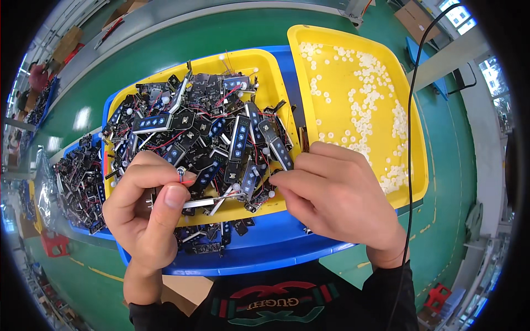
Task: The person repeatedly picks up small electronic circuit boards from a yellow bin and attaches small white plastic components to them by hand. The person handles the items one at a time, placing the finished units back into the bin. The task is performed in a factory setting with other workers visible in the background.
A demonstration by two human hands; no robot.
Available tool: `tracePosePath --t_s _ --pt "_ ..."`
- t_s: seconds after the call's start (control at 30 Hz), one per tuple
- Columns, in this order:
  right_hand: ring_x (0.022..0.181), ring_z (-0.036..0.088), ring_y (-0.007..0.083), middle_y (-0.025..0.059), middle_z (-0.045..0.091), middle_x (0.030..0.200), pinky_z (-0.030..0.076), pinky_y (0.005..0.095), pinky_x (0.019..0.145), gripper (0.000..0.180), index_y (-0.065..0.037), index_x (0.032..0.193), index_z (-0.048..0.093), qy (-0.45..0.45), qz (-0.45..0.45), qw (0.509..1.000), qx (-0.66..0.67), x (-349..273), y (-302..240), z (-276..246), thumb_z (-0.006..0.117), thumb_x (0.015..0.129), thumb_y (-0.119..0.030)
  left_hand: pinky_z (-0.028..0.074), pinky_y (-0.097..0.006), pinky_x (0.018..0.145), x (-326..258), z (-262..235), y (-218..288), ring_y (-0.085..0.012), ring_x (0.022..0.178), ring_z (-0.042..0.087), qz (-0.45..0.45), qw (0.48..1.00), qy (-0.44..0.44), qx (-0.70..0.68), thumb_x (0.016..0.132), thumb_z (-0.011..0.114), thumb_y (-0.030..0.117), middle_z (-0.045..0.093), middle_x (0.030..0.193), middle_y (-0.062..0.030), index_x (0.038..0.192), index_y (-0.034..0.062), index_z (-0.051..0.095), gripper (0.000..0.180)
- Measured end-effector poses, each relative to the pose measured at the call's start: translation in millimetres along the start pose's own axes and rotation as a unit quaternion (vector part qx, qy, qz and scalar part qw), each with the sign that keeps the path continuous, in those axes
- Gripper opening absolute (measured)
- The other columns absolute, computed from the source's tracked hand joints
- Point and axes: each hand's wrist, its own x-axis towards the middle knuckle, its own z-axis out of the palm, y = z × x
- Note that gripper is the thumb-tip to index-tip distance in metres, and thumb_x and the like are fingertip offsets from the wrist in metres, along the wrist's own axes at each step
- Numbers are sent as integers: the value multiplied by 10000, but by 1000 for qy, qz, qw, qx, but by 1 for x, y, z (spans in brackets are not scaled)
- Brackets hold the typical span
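Farthest to the left of the left hand, a clear plastic bag (45, 193) lies beside a side heap of dark boards (77, 179), and a red stool (54, 244) stands on the green floor (96, 256) below them. The left hand (144, 212) has thumb and index finger pressed together on a red wire (188, 181); a slim silver strip (199, 203) runs out from behind that thumb toward the right hand, so the part sits in the left hand's grasp, in the gap between the two hands. Just beyond the left hand, a yellow tray (270, 69) holds a tangled pile of dark circuit boards (187, 121), many with blue-lit-looking round spots and red wires. Under this tray, and nearer the body than the hands, shows a larger blue tray (248, 260). The right hand (339, 193) is curled, its thumb and index fingertips close together near the strip's far end; whether it grips anything cannot be told. Beyond and to the right of it, a second yellow tray (337, 83) carries scattered small white round pieces (361, 122). A black cable (410, 165) hangs to the right of that hand.
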Motion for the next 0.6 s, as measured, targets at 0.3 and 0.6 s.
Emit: tracePosePath --t_s 0.3,0.6 --pt "608 530 256 64 494 647 431 368 536 113 -54 760 622 -63 -41 997 16 -2 3 -10 680 667 -82 411 -266 646 -4 -7 1 -154 698 531 19 999 -7 48 819 698 77 650 787 -117 885 -34 648 139" --pt "586 583 196 38 505 636 461 321 484 125 -60 708 544 -302 -116 945 -43 -29 -27 25 618 721 -160 397 -294 651 1 -1 0 -172 692 518 42 998 -20 40 788 721 77 652 778 -112 870 -23 633 156"
